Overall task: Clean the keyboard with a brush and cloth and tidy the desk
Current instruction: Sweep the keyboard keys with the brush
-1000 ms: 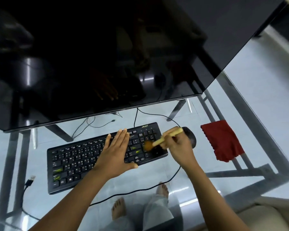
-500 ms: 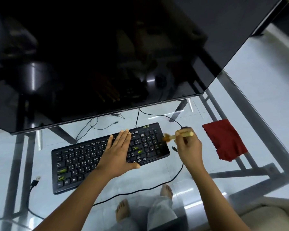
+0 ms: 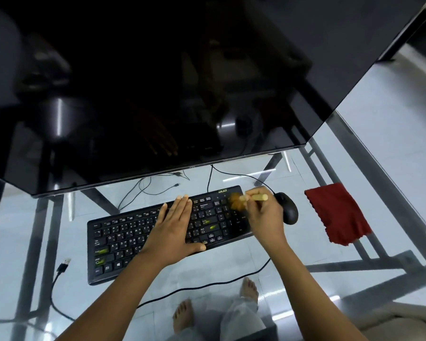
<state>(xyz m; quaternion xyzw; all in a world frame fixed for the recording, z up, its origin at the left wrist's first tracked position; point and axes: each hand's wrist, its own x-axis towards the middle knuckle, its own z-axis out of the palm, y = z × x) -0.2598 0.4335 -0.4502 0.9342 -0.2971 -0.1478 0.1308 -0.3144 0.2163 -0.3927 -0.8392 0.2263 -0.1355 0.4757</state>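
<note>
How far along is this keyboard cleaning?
Nothing looks finished. In hand: the right hand sweeps a brush over the keyboard at its right end, while the left hand lies flat on the keys. Left: the red cloth lies unused beside the mouse, and loose cables remain.

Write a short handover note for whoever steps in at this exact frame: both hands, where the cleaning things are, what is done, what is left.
Left hand: flat, palm down on the middle of the keyboard, steadying it.
Right hand: holds the brush, bristles on the keys at the keyboard's far right corner.
Red cloth: lies unused on the glass desk, right of the mouse.
Done: brushing under way; how much is covered cannot be told.
Left: finish brushing, wipe with the cloth, tidy the loose cables and desk.
</note>
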